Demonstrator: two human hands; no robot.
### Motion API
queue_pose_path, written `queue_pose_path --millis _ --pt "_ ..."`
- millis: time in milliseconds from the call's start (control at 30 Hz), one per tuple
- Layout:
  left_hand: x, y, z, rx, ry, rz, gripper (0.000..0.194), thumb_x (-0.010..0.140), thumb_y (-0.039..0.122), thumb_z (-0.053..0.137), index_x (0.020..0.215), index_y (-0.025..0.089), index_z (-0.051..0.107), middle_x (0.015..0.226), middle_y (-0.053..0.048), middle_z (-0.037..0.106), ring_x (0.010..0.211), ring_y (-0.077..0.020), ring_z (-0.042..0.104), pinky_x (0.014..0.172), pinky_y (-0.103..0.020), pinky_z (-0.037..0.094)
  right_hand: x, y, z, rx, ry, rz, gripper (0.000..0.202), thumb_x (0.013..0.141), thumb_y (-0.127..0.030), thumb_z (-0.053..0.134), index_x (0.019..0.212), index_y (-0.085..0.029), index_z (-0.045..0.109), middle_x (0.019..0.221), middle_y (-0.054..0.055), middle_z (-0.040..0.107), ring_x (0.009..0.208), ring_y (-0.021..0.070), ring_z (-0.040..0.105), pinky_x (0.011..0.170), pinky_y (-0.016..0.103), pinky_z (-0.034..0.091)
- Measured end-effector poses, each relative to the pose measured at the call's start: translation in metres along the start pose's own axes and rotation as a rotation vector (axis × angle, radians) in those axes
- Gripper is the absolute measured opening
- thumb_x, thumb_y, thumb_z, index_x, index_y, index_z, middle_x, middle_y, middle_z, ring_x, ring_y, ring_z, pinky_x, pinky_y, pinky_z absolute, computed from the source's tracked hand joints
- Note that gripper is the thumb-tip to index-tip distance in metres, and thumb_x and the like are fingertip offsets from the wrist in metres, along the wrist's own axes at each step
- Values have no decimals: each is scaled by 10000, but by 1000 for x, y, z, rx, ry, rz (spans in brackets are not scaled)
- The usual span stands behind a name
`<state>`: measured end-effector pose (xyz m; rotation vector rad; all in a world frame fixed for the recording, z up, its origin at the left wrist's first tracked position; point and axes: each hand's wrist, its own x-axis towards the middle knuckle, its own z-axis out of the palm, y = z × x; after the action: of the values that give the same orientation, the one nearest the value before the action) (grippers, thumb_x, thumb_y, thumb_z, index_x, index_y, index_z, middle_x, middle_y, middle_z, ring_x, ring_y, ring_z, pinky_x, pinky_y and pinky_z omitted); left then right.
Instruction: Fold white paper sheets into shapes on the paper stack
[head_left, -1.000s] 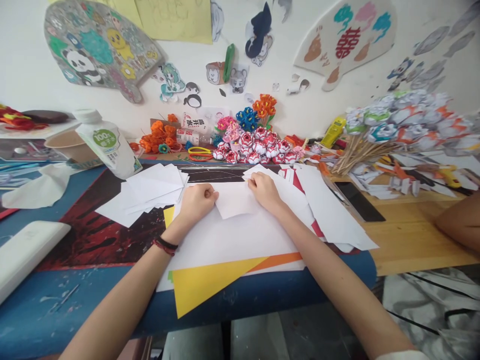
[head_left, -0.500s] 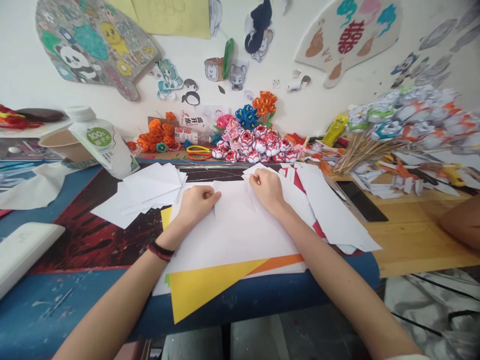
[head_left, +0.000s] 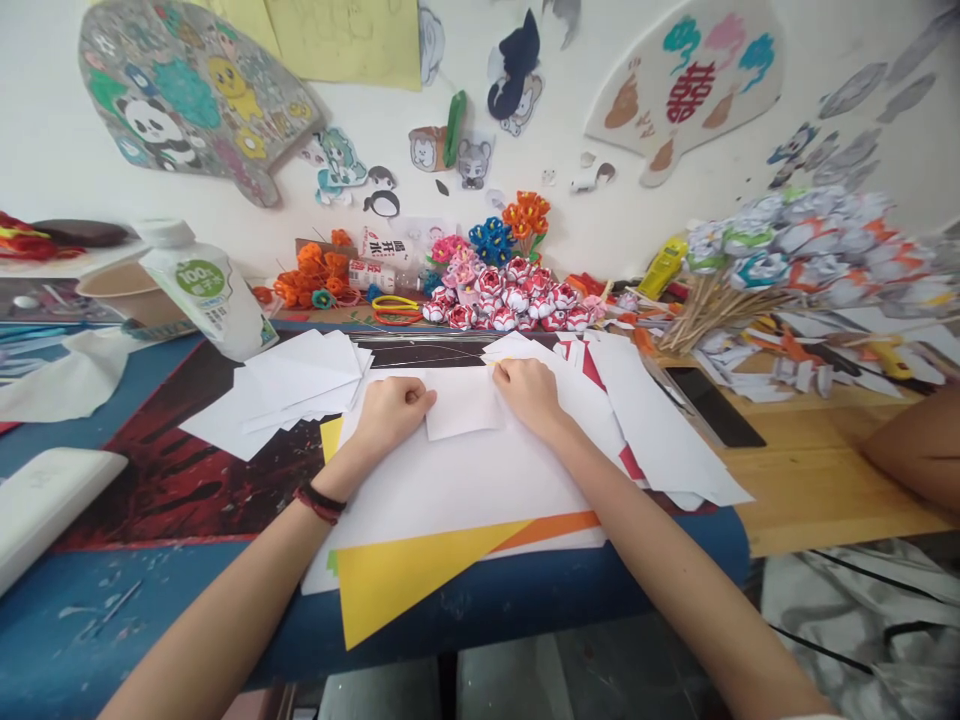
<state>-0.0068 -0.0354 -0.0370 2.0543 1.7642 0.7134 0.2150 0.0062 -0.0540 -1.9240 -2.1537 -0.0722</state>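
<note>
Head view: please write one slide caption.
Left hand and right hand hold a small white paper over a larger sheet.

Craft workshop: paper flowers on sticks, paper scraps, paint-marked tabletop, painted fans on wall.

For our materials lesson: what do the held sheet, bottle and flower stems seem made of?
Sheet: likely matte paper, by its thin, crisp edge. Bottle: probably smooth plastic, given its milky body and cap. Stems: perhaps unvarnished wood or bamboo, being straight, tan and dull.
</note>
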Motion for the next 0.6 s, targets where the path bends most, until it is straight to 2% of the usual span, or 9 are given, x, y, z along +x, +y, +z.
queue_pose_path --millis 600 --pt "-5 3 -6 -12 -38 -4 339 782 391 508 520 206 401 518 23 406 546 -135 372 574 -284 265 1 1 0 9 -12 5 333 959 -292 435 928 -208 755 886 108 737 771 218 641 641 288 338"
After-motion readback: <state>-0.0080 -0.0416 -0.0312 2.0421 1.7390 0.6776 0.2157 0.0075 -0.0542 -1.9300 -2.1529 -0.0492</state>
